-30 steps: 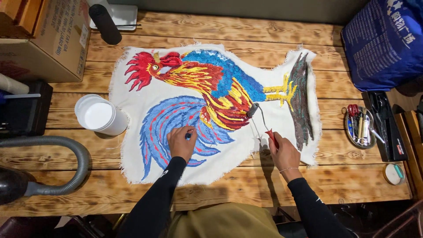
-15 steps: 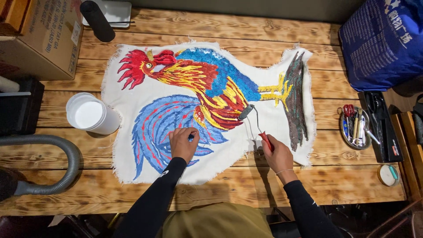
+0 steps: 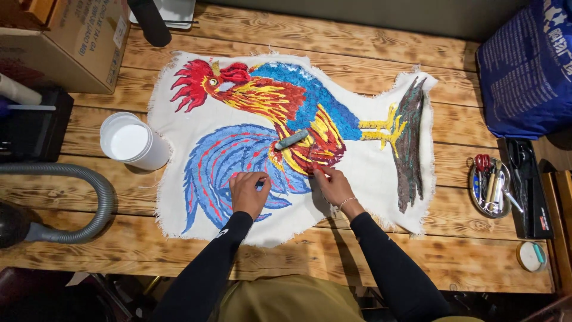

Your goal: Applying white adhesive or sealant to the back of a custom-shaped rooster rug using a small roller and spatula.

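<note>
1. Moving leftward since the earlier frames, the small roller (image 3: 291, 139) is now lying over the rooster's yellow and red body instead of near the yellow legs.
2. Right hand (image 3: 335, 186) is gripping the roller's red handle, fingers clamped on it, just below the rooster's belly.
3. Left hand (image 3: 248, 192) is pressing on the blue tail feathers of the rooster cloth (image 3: 369, 173), fingers curled together.
4. Cloth is lying flat on the wooden tabletop (image 3: 333, 36).
5. White tub (image 3: 132, 142) is standing just beside the cloth's left edge.
6. Grey hose (image 3: 77, 197) is curving at the left.
7. Round tool tray (image 3: 490, 186) is sitting well apart on the right.
</note>
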